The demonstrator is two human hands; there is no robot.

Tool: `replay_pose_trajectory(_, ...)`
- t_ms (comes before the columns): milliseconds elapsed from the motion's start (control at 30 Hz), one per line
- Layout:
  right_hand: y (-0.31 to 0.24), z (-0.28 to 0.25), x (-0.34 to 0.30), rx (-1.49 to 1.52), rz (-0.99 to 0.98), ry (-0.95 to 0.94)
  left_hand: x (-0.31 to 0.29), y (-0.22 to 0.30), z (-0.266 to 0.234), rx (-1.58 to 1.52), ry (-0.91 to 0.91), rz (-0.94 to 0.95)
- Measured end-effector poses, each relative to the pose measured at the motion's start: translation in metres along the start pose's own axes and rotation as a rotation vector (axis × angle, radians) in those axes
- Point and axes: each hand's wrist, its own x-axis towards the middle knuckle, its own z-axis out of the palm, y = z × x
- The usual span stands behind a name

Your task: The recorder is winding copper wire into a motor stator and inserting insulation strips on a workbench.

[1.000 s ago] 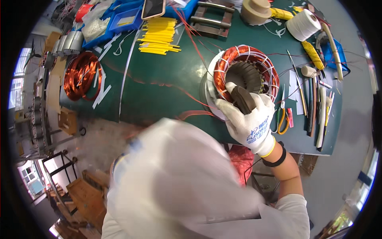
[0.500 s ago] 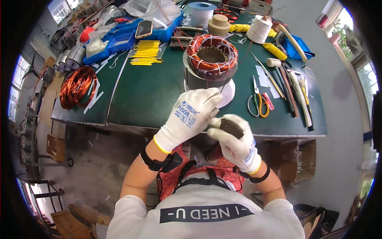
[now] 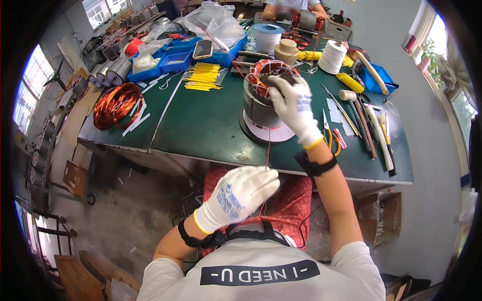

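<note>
half a second on, i see the right hand (image 3: 296,106) and the left hand (image 3: 238,193) parted: the right is up over the copper-wound stator (image 3: 262,111), fingers curled around what looks like a dark block (image 3: 289,76), so attention seems back on the winding (image 3: 257,83); the left hangs by red wires (image 3: 267,154), fingers nearly together, though i can't tell if they grip. the stator stands on the green tabletop (image 3: 201,130), a mallet (image 3: 347,95) to its right, a co-worker (image 3: 315,7) beyond.
</note>
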Motion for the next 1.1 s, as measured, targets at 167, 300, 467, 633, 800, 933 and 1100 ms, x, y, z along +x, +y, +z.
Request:
replay_pose_trajectory(167, 0.012, 0.024, 0.002, 0.053, 0.042, 0.108, 0.000, 0.014, -0.049, -0.129, -0.251, -0.039)
replay_pose_trajectory(300, 0.036, 0.007, 0.011, 0.425, 0.139, -0.114, 0.001, 0.009, -0.058, -0.088, 0.096, 0.236)
replay_pose_trajectory(467, 0.072, -0.036, -0.044, 0.975, 0.764, 0.230, -0.029, -0.058, -0.039, 0.335, 0.712, -0.259)
replay_pose_trajectory(633, 0.046, -0.077, -0.134, 0.502, 0.959, -0.057, -0.027, -0.108, 0.002, -0.371, 1.110, -0.696)
replay_pose_trajectory(800, -0.029, -0.058, -0.120, 0.607, 0.810, -0.224, 0.045, -0.133, 0.014, 0.014, 0.340, -0.161)
replay_pose_trajectory(933, -0.051, -0.046, -0.081, 0.419, 0.645, 0.000, 0.061, -0.125, 0.028, 0.138, 0.231, -0.031)
replay_pose_trajectory(1100, -0.050, -0.036, -0.061, 0.308, 0.392, -0.040, 0.036, -0.109, 0.026, 0.073, 0.247, -0.016)
